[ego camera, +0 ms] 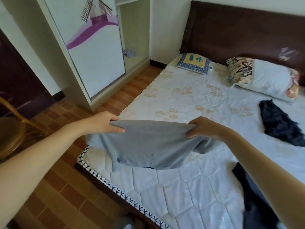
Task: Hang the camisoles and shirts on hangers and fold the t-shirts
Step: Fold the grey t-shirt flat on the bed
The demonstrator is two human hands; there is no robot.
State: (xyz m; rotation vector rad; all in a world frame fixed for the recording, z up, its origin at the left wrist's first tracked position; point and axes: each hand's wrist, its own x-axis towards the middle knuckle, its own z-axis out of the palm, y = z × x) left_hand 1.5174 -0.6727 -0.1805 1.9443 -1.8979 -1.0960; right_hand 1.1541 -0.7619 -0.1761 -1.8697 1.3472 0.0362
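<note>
Both hands are pinching the top edge of the grey t-shirt [148, 142], fingers curled over the hem, thumbs under it. My left hand [105, 123] is holding the left corner, my right hand [203, 128] the right one. The cloth is stretching between them, long axis running left to right across my body, and the rest is hanging down toward me, its lower edge touching or just clear of the mattress [181, 187] near the bed's corner (can't tell which). One loose end is drooping at the lower left, another is bunching under my right wrist.

Reading this as the lay-flat step before folding: the shirt is sitting directly below and ahead of both hands, both about equally near, so lowering it evenly onto the mattress looks right.

Dark garments [280, 126] are lying well to the right, another dark garment [250, 192] by my right forearm. The open wardrobe [132, 38] is standing across the floor to the left.
</note>
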